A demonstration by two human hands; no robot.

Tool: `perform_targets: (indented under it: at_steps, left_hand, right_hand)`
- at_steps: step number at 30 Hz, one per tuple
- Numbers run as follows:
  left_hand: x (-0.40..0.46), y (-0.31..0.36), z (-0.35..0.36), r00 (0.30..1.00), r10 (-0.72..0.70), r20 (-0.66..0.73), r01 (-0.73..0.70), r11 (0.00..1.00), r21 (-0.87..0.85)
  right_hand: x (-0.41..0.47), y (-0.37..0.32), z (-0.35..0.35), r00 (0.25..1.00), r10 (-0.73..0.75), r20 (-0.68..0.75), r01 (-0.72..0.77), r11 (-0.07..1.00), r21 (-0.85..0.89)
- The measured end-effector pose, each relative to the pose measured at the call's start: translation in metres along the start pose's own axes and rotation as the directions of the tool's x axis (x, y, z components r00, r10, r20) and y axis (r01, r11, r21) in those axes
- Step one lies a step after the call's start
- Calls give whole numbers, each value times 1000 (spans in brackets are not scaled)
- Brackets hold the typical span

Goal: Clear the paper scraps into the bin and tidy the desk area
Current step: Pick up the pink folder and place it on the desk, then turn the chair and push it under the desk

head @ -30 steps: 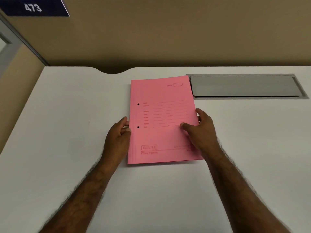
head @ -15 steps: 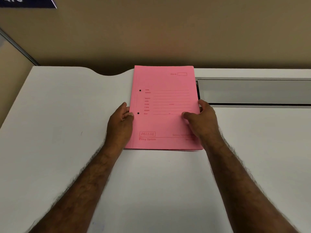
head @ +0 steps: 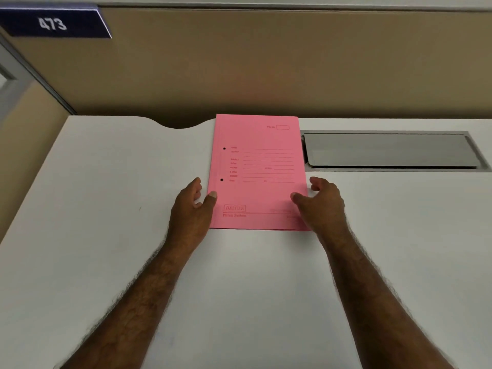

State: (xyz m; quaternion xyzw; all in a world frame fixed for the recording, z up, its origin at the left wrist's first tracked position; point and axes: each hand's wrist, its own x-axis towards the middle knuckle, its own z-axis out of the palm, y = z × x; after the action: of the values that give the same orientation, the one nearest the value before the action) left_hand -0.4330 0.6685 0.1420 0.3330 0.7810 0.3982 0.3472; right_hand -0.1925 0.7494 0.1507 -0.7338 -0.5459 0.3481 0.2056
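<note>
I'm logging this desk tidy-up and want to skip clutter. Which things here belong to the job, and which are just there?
Part of the job:
pink folder, flat on the desk
left hand, thumb on the folder's left edge
right hand, thumb on its right edge

Just there:
grey cable flap
473 sign
partition

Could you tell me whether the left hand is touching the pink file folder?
Touching. The head view shows the left hand with its thumb tip lying on the left edge of the pink file folder, no gap between them.
</note>
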Motion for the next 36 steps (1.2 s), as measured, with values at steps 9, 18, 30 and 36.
perform_targets:
  at_steps: [9,18,30,36]
  left_hand:
    - [-94,-33,-27,999,51,5,-51,998,-24]
    - [-200,-87,-78,996,89,6,-89,996,0]
    - [-315,-140,-99,995,59,86,-62,997,36]
    - [-342,-143,-96,994,62,94,-64,998,17]
  right_hand:
    - [-107,27,-13,998,-43,-44,45,998,43]
    - [-236,63,-17,986,-157,-56,152,984,-91]
    - [-361,121,-29,990,-140,-34,132,974,-184]
    - [-386,137,-44,987,-157,-44,144,965,-219]
